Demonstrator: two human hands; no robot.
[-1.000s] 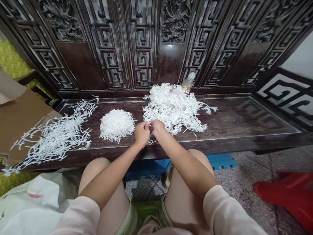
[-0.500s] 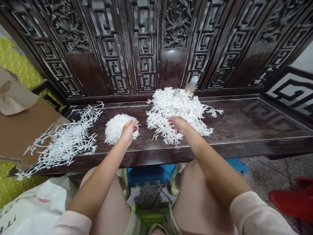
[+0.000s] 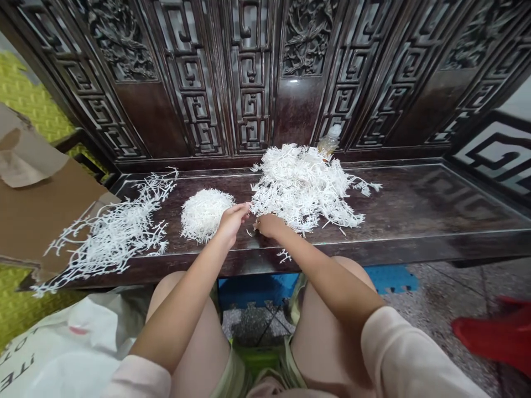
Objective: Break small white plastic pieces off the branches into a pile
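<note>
My left hand is closed, thumb and fingertips pinched together; whatever is in the pinch is too small to make out. Facing it, my right hand is closed on a white branched plastic sprig, whose end shows below the wrist over the bench edge. A thin white bit shows between the two hands. Just left of my left hand lies a rounded heap of small white pieces. Behind and right of my right hand spreads a larger pile of white sprigs.
Bare white branching stems lie at the bench's left end, beside brown cardboard. A capped bottle stands behind the large pile, against the carved backrest. The dark wooden bench extends right. A white bag sits lower left.
My right hand has moved left and slightly down, away from the large pile. My left hand has moved right, off the small heap, so the hands are now close together.
</note>
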